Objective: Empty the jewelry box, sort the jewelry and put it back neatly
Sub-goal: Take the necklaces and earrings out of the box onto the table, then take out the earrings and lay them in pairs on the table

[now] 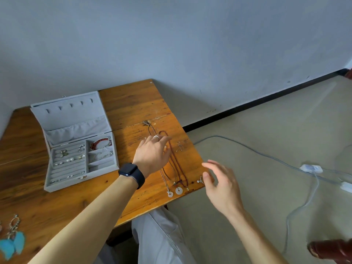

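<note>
Left hand (152,155) spreading over necklaces (175,166) mid-frame, perhaps touching them, right hand (222,185) hovering open-fingered lower right, jewelry box (76,121) sitting open at left.

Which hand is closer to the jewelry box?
Left. The left hand is beside the box, over the necklaces; the right hand hovers farther off, at the table edge.

Left hand (152,155) over the necklaces (177,168) beside the open jewelry box (76,119); right hand (221,185) hovers, relaxed
</note>
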The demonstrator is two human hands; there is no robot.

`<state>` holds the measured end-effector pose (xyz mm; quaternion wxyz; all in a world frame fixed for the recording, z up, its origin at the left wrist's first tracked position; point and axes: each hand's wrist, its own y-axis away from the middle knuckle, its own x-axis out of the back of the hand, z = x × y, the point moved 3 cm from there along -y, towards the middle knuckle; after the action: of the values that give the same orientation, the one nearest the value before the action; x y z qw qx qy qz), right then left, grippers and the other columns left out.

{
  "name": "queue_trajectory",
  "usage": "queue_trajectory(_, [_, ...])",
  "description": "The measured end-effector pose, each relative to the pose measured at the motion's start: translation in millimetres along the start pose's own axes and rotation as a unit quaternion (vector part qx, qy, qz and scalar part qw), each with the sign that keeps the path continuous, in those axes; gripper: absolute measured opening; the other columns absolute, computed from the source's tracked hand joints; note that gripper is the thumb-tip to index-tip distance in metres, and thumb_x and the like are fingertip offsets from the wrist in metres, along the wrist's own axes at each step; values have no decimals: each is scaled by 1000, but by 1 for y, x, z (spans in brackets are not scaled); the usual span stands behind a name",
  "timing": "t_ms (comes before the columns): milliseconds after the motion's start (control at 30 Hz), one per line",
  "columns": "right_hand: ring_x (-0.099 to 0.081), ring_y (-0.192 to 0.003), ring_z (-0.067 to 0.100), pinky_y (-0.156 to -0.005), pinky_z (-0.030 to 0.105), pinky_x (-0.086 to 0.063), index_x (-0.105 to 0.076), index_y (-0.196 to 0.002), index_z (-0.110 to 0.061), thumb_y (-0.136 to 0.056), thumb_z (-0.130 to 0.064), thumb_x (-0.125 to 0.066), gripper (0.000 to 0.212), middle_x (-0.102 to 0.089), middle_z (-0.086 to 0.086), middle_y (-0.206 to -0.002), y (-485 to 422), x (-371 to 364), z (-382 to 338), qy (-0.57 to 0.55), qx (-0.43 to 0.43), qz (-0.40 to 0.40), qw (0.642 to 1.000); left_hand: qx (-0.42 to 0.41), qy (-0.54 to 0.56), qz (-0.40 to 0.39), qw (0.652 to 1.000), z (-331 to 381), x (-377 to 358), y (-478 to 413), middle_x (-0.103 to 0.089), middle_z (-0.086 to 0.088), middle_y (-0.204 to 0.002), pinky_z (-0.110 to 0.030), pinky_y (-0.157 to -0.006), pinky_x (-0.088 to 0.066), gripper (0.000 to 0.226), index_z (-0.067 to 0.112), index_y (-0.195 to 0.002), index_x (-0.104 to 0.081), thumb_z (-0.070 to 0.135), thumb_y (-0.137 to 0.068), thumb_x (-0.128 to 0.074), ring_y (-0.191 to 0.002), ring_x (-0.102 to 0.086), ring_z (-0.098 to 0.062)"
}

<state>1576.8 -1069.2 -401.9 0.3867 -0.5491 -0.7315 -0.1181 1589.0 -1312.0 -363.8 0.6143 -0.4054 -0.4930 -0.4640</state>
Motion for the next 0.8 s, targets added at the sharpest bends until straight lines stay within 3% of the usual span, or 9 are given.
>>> queue_trajectory(267, [-46, -129, 13, -108, 29, -39, -65, -129, -23, -98, -25, -57, 32, -59, -7, -136, -29, -34, -75, 38, 148, -104, 983, 68, -3, 64, 996, -52, 16, 71, -44, 1, -152, -42, -112, -34, 49, 34, -147, -40, 42, -99, -47, -138, -39, -24])
queue_trajectory(467, [-37, -138, 9, -115, 27, -29, -57, -137, -27, -101, -29, -50, 36, -52, -11, -144, -33, -77, -141, 45, 224, -167, 959, 156, -5, 99, 983, -109, 32, 118, -42, 2, -154, -40, -115, -30, 54, 34, -149, -38, 39, -97, -48, -142, -35, -22])
queue_trajectory(667, [-28, -137, -1, -110, 13, -14, -52, -142, -29, -102, -29, -48, 40, -47, -15, -145, -37, -120, -187, 40, 272, -207, 939, 218, 3, 126, 968, -165, 39, 156, -42, 4, -154, -40, -114, -33, 52, 34, -147, -41, 35, -95, -49, -143, -35, -21])
queue_trajectory(800, [-32, -135, -1, -115, 19, -25, -54, -139, -29, -101, -30, -50, 39, -50, -17, -141, -44, -151, -208, 38, 303, -228, 925, 257, 21, 140, 956, -202, 38, 167, -41, 3, -153, -41, -114, -32, 53, 34, -146, -42, 34, -94, -53, -143, -34, -21])
